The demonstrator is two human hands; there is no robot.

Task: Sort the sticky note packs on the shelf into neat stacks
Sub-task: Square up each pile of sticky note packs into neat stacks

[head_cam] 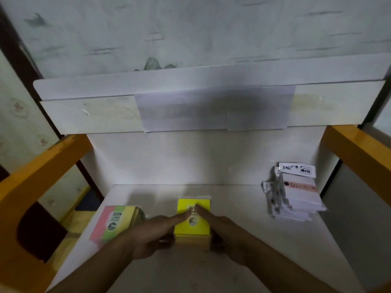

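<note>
While flanking the square yellow stack, both hands press it — forefingers straight.

Two bare forearms, no sleeves visible; hands bare, without gloves.
</note>
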